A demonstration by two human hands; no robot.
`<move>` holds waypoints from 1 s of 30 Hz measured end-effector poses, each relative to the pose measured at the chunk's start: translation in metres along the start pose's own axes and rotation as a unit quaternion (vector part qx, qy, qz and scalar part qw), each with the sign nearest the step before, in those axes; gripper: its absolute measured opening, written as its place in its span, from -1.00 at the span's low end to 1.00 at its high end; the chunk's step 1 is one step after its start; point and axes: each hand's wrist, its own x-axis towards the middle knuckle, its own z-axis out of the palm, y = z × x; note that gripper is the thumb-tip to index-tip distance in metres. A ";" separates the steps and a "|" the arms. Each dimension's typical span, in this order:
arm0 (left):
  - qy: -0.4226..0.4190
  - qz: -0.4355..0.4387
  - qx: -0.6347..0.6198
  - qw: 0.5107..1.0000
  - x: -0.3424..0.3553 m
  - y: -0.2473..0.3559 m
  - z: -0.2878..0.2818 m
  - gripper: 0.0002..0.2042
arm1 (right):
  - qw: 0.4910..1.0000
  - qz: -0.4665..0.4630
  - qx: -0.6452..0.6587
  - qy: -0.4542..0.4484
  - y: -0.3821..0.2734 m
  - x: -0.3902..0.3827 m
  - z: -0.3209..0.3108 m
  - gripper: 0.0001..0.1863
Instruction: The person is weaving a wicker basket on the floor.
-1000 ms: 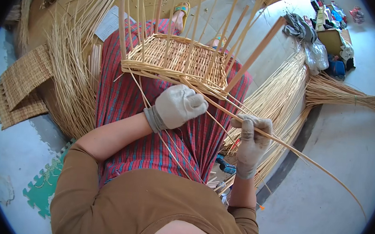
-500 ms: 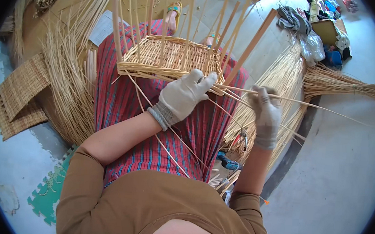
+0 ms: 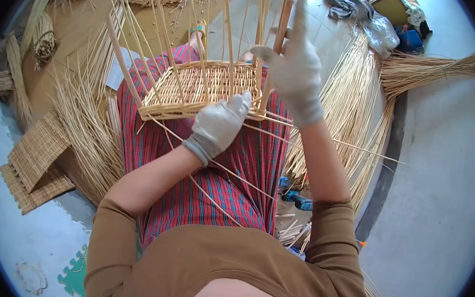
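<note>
A half-woven wicker basket [image 3: 203, 84] rests on my lap, its flat base woven and its tall upright stakes rising around it. My left hand [image 3: 220, 122], in a pale glove, is closed on the near rim right of its middle. Loose weaving strands [image 3: 230, 173] trail from that rim across my lap and out to the right. My right hand [image 3: 296, 75], also gloved, is raised beside the thick wooden corner post [image 3: 280, 32] at the right. Its fingers stretch upward and its thumb points left across the post; whether the palm presses on it is hard to tell.
Long pale wicker rods [image 3: 347, 96] lie right of my legs, beside a tied darker bundle [image 3: 428, 68]. More rods [image 3: 86, 120] and woven panels [image 3: 39, 149] are on the left. A blue power tool [image 3: 297, 199] lies by my right thigh.
My right hand has left the strands it held at the right and risen to the corner post. The basket has tilted and shifted slightly left and down; my left hand stays on its rim.
</note>
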 end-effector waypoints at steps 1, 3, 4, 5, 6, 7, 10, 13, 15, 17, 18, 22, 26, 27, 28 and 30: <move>-0.034 0.009 0.020 0.999 0.003 -0.001 -0.005 -0.56 | 0.999 0.010 0.052 0.005 0.007 -0.020 -0.004 0.10; -0.019 0.014 0.006 1.000 0.009 -0.005 -0.012 -0.63 | 0.995 0.017 -0.003 -0.100 0.031 -0.069 -0.016 0.03; -0.044 0.012 0.007 0.999 0.009 -0.006 -0.013 -0.66 | 0.981 -0.036 -0.134 -0.136 0.037 -0.099 -0.011 0.01; -0.070 0.012 0.003 0.997 0.010 -0.006 -0.013 -0.69 | 0.945 -0.085 -0.265 -0.170 0.045 -0.120 -0.007 -0.01; -0.085 0.015 -0.009 0.996 0.009 -0.008 -0.009 -0.73 | 0.954 -0.108 -0.239 -0.144 0.049 -0.130 -0.003 -0.14; -0.092 0.022 -0.008 0.995 0.009 -0.009 -0.011 -0.73 | 0.957 -0.124 -0.223 -0.137 0.054 -0.128 0.001 -0.22; -0.139 0.006 -0.052 0.989 0.020 -0.005 -0.020 -0.71 | 0.957 -0.158 -0.214 -0.117 0.068 -0.113 -0.002 -0.47; -0.211 -0.017 -0.211 0.954 0.031 -0.015 -0.046 -0.53 | 0.952 -0.158 -0.179 -0.190 0.073 -0.110 -0.006 -0.52; -0.055 -0.052 -0.336 0.939 0.038 -0.017 -0.036 -0.57 | 0.956 -0.153 -0.171 -0.185 0.074 -0.113 -0.010 -0.51; -0.026 -0.094 -0.376 0.921 0.046 -0.009 -0.030 -0.66 | 0.960 -0.128 -0.127 -0.213 0.063 -0.111 -0.022 -0.46; -0.010 -0.092 -0.417 0.904 0.045 -0.003 -0.019 -0.70 | 0.960 -0.130 -0.124 -0.215 0.065 -0.113 -0.024 -0.46; -0.095 -0.159 -0.492 0.850 0.053 0.007 -0.016 -0.83 | 0.966 -0.159 -0.065 -0.195 0.077 -0.113 -0.033 -0.44; -0.162 -0.155 -0.475 0.851 0.053 0.001 -0.017 -0.80 | 0.954 -0.169 -0.101 -0.226 0.082 -0.106 -0.033 -0.55; -0.161 -0.156 -0.477 0.850 0.053 -0.001 -0.017 -0.80 | 0.948 -0.159 -0.107 -0.253 0.086 -0.104 -0.034 -0.58; -0.149 -0.109 -0.474 0.861 0.052 -0.005 -0.020 -0.76 | 0.937 -0.132 -0.110 -0.305 0.085 -0.090 -0.033 -0.69; -0.178 -0.074 -0.462 0.866 0.056 -0.007 -0.026 -0.65 | 0.924 -0.030 -0.026 -0.379 0.095 -0.066 -0.036 -0.75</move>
